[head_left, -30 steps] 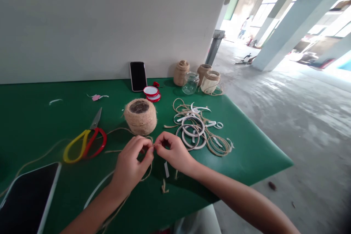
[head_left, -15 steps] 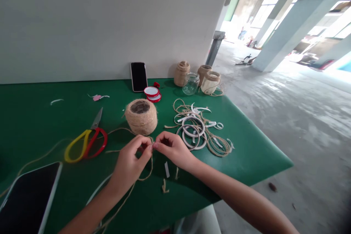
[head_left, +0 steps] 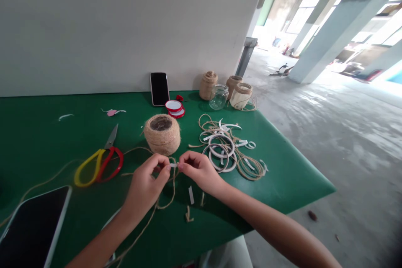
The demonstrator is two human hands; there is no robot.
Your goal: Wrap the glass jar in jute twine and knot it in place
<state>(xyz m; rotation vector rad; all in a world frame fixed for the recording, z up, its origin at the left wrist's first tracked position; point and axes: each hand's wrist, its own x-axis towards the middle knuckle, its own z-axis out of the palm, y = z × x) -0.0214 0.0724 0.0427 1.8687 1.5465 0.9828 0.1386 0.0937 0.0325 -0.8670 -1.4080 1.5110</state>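
My left hand (head_left: 145,184) and my right hand (head_left: 198,171) meet fingertip to fingertip just in front of a twine-wrapped jar (head_left: 162,134) on the green table (head_left: 40,142). Both pinch a small white strip (head_left: 173,165) together with a strand of jute twine (head_left: 163,201) that loops down under my left wrist. The fingers of both hands are curled closed.
Yellow-and-red scissors (head_left: 97,161) lie to the left, a tablet (head_left: 29,226) at the near left corner. A pile of white rings and twine (head_left: 228,148) sits to the right. At the back stand a phone (head_left: 159,88), red-rimmed lids (head_left: 174,107), a glass jar (head_left: 218,95) and wrapped jars (head_left: 240,94).
Both hands have shifted slightly away from me, towards the wrapped jar. A short white strip now shows between the fingertips, and the twine loop under my left hand hangs lower.
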